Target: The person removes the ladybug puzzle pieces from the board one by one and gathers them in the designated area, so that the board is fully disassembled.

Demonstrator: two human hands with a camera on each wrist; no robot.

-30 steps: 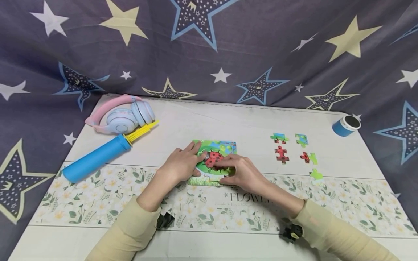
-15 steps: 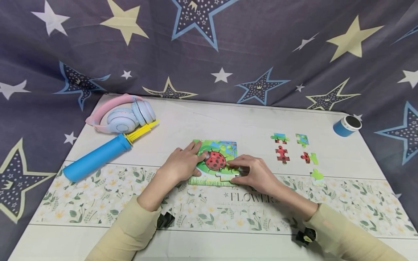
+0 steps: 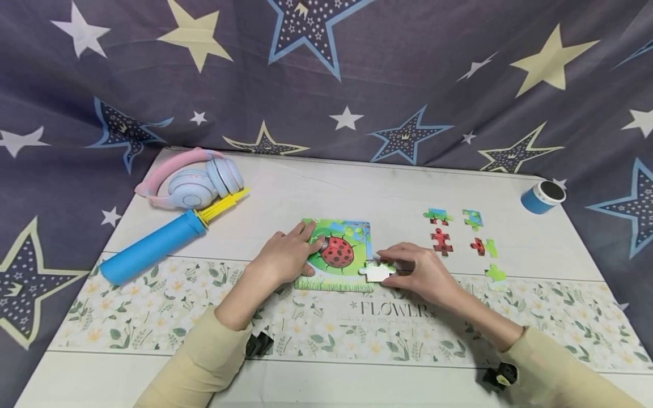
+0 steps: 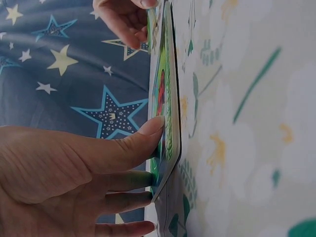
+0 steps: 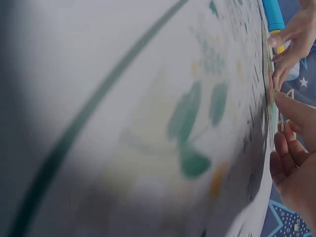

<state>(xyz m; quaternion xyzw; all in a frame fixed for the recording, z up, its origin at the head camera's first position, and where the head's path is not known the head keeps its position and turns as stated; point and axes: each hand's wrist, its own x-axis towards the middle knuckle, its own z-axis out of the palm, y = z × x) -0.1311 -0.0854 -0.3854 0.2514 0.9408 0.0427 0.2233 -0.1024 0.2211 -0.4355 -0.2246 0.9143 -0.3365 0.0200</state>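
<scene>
A square jigsaw board (image 3: 331, 284) with a ladybug picture (image 3: 337, 252) lies mid-table. My left hand (image 3: 282, 258) rests on its left side, and in the left wrist view the thumb (image 4: 152, 127) lies on the board's face, with the other fingers stretched along its edge. Just beyond the board's right edge, my right hand (image 3: 420, 271) pinches a jigsaw piece (image 3: 378, 273) between thumb and fingers. That piece shows a pale face with a green rim and is held slightly above the table. In the right wrist view the fingers cover most of it.
Several loose jigsaw pieces (image 3: 441, 242) lie right of the board. A blue jar (image 3: 537, 199) with a white rim is at the far right. Pink-and-blue headphones (image 3: 196, 187) and a blue hand pump (image 3: 153, 246) with a yellow end lie at the left. A star-patterned curtain (image 3: 316, 102) hangs behind.
My right hand has drawn the jigsaw piece off the board's lower right and moved rightward with it, uncovering the ladybug picture. My left hand has stayed put.
</scene>
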